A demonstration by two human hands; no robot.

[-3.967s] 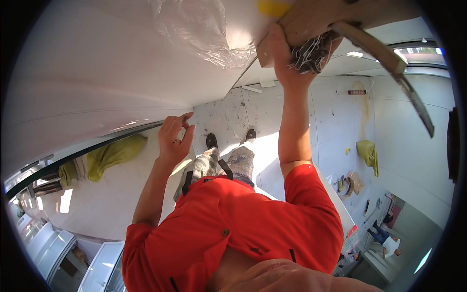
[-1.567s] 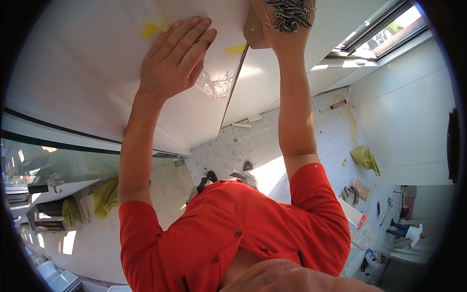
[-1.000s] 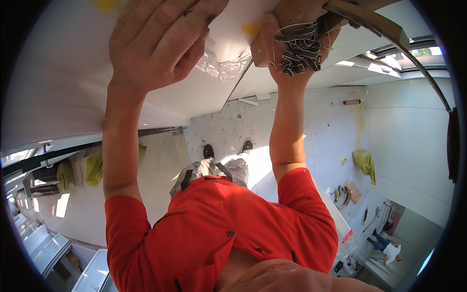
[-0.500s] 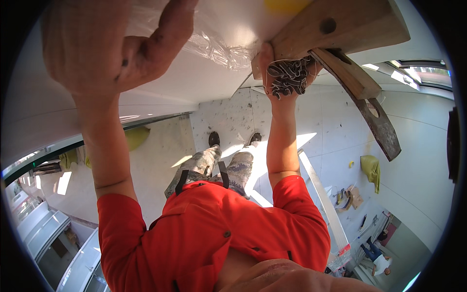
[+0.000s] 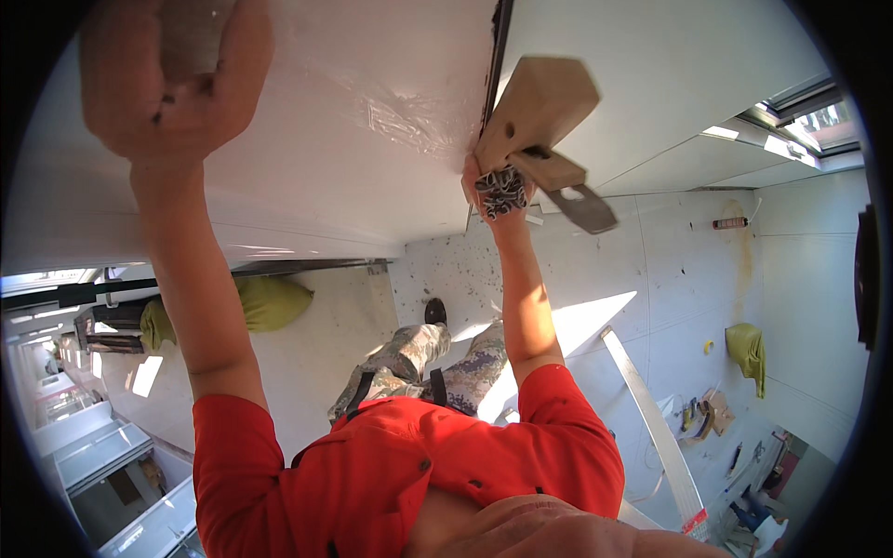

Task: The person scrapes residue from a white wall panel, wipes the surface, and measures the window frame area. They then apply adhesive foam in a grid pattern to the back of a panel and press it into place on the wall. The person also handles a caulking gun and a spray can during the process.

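My right hand (image 5: 495,191) is closed on a wooden hand plane (image 5: 539,102) with a protruding wedge and metal blade (image 5: 581,209); a crumpled dark bundle with white strands (image 5: 502,193) covers part of the hand. The plane is beside a dark-edged seam in the large white panel (image 5: 335,65). Raised high at the upper left, my left hand (image 5: 177,88) is near or on the panel with thumb and fingers apart; its fingertips are partly out of frame. Wrinkled clear film (image 5: 414,121) is on the panel between my hands.
A window (image 5: 814,121) is at the upper right. Below are a long metal bar (image 5: 656,423), green cloths (image 5: 744,349), a tube (image 5: 730,223), yellow tape (image 5: 709,347) and scattered tools (image 5: 707,414). A person (image 5: 763,525) is at the lower right. Railings and glass panels (image 5: 98,451) lie left.
Since half a second ago, my right hand and the plane have shifted down and farther from the camera. My left hand has moved left, its fingers less curled.
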